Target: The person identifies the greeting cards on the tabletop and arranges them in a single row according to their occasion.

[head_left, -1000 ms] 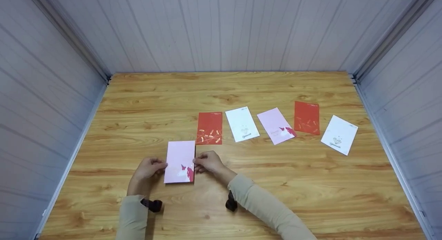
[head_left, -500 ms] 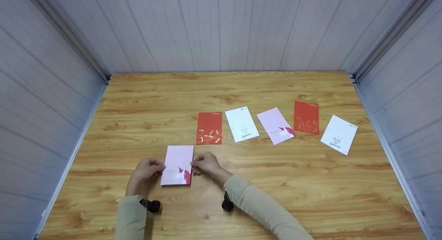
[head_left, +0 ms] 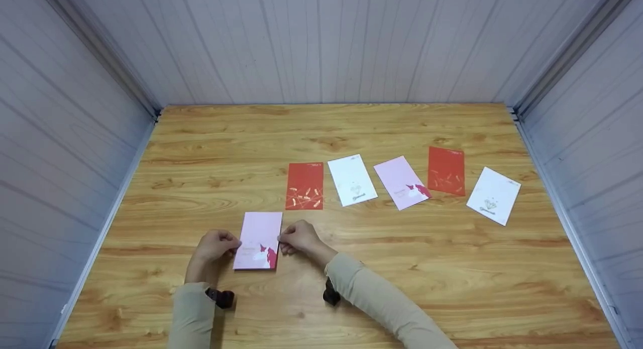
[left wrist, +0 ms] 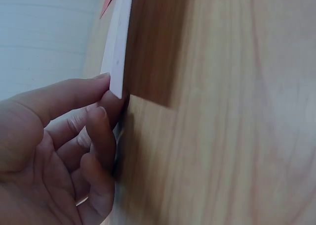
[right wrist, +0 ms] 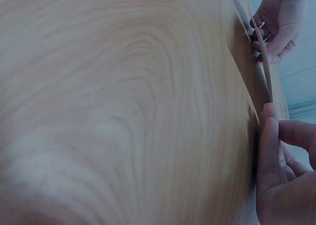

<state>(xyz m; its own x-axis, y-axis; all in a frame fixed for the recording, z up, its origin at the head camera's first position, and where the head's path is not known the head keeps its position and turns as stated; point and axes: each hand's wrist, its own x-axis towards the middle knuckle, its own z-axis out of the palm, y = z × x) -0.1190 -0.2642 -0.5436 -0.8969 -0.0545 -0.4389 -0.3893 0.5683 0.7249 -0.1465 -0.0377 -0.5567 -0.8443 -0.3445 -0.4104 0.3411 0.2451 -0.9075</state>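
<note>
Looked like a recording booth: pale grey streaked panel walls [head_left: 301, 47] enclosed a yellow-brown wood-grain tabletop [head_left: 477, 273]; small black wrist cameras [head_left: 226, 300] showed.

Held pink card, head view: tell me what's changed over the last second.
The held pink card moved slightly leftward and toward the person; the left hand and right hand still pinch its edges. The red cards, white cards and other pink card stayed put.

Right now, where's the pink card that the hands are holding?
In the head view, the pink card is left of centre, between the left hand and right hand, below and left of the leftmost red card.
</note>
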